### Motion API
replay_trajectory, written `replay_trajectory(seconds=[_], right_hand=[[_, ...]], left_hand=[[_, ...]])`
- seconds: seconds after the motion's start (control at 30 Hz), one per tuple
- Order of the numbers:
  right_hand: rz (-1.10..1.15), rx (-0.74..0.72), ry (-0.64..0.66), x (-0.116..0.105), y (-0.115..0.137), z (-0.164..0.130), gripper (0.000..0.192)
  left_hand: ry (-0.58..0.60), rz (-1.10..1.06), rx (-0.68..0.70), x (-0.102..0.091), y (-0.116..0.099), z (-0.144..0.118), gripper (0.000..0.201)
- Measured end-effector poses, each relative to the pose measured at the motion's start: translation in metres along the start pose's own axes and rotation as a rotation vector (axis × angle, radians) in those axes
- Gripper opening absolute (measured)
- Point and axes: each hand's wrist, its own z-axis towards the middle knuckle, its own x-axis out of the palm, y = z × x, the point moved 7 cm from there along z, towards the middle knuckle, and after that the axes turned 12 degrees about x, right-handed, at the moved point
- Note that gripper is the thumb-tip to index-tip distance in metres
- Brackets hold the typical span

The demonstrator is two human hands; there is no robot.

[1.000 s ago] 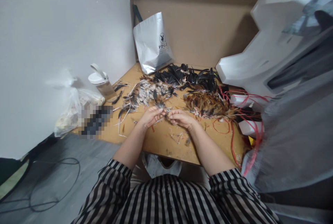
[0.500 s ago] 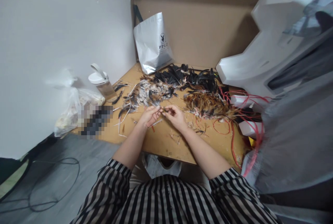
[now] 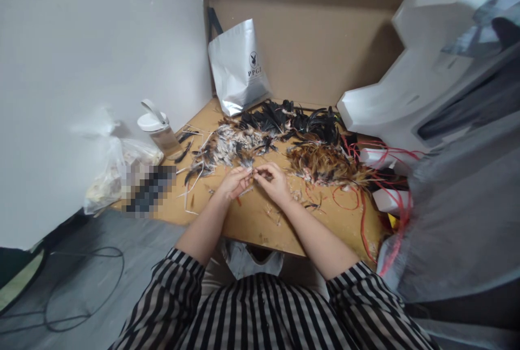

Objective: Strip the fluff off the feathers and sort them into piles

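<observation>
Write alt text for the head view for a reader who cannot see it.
A person's left hand and right hand meet fingertip to fingertip over a wooden table, pinching a small feather. Behind lie piles of black feathers and brown feathers, red strings, a silver bag and a bottle.

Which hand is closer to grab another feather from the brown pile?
The right hand. It lies nearest the brown feather pile, on its own side. The left hand sits by the speckled feathers, farther away.

A black-and-white striped shirt [image 3: 264, 312], its sleeves pushed up to the elbows.
</observation>
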Motion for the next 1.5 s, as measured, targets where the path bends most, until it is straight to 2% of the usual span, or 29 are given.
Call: replay_trajectory(seconds=[0.27, 0.43, 0.57, 0.63, 0.7, 0.93, 1.1, 1.27, 1.37, 1.5], right_hand=[[-0.138, -0.073, -0.026, 0.002, 0.007, -0.003, 0.016], [0.134, 0.028, -0.080, -0.005, -0.004, 0.003, 0.015], [0.450, 0.237, 0.071, 0.001, -0.023, 0.010, 0.016], [0.547, 0.330, 0.139, 0.005, -0.031, 0.012, 0.017], [0.588, 0.366, 0.148, 0.006, -0.035, 0.012, 0.018], [0.510, 0.289, 0.088, 0.004, -0.033, 0.013, 0.016], [0.455, 0.246, 0.101, 0.003, -0.029, 0.013, 0.016], [0.546, 0.379, 0.139, 0.008, -0.036, 0.011, 0.020], [0.620, 0.484, 0.114, 0.009, -0.043, 0.010, 0.024], [0.654, 0.507, 0.090, 0.007, -0.046, 0.010, 0.024]], left_hand=[[0.037, -0.036, 0.015, 0.003, 0.002, -0.001, 0.007], [0.033, 0.010, -0.022, 0.002, 0.003, -0.002, 0.011], [0.036, 0.046, -0.032, 0.003, 0.002, -0.003, 0.014], [0.039, 0.074, -0.043, 0.004, 0.002, -0.004, 0.016], [0.049, 0.112, -0.056, 0.006, 0.001, -0.006, 0.018], [0.070, 0.192, -0.119, 0.011, 0.003, -0.009, 0.018], [0.066, 0.215, -0.128, 0.011, 0.003, -0.011, 0.018], [0.073, 0.258, -0.097, 0.014, 0.001, -0.011, 0.021], [0.087, 0.307, -0.072, 0.015, -0.001, -0.011, 0.022], [0.071, 0.347, -0.023, 0.014, -0.004, -0.009, 0.021]])
